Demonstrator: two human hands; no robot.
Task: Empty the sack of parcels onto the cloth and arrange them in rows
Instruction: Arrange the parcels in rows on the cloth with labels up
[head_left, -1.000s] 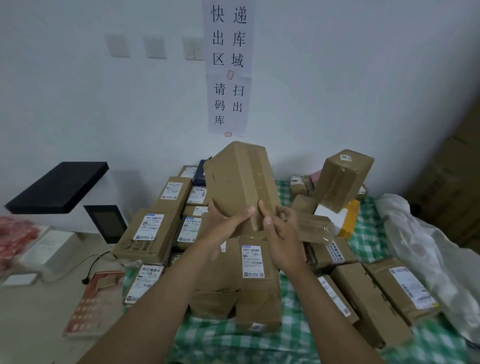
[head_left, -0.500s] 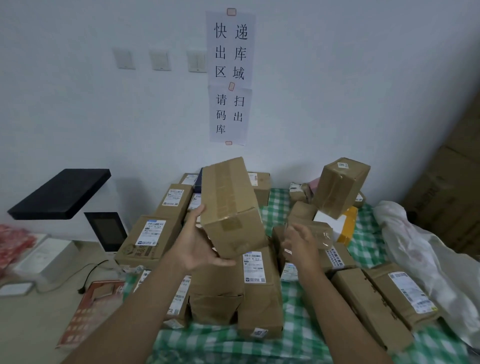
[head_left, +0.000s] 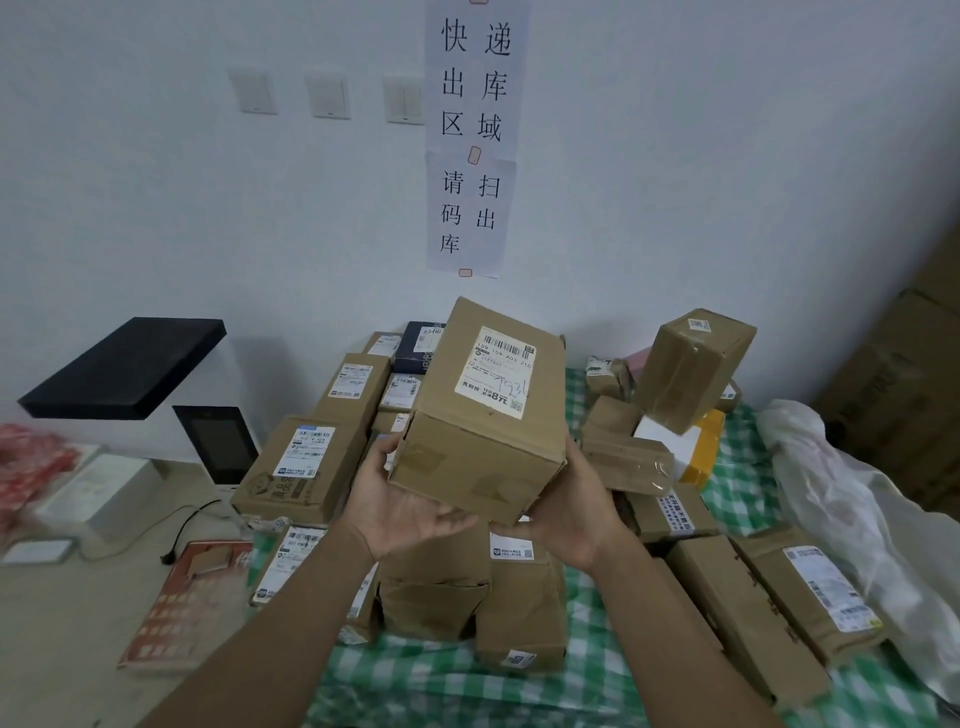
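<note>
I hold a brown cardboard parcel in the air, its white shipping label facing up. My left hand grips its near left corner from below. My right hand grips its near right corner. Beneath it lie several brown parcels on the green-and-white checked cloth. One row of labelled parcels runs along the cloth's left side toward the wall. More parcels lie at the right. The emptied pale sack is crumpled at the cloth's right edge.
A tilted brown box leans on a white-and-yellow box at the back right. A black scanner stand with a screen is at the left by the wall. A red booklet lies on the floor. Large cartons stand at the far right.
The parcel has been turned over so its label now faces up. My right hand, free half a second ago, has come back under it; both hands now hold it.
</note>
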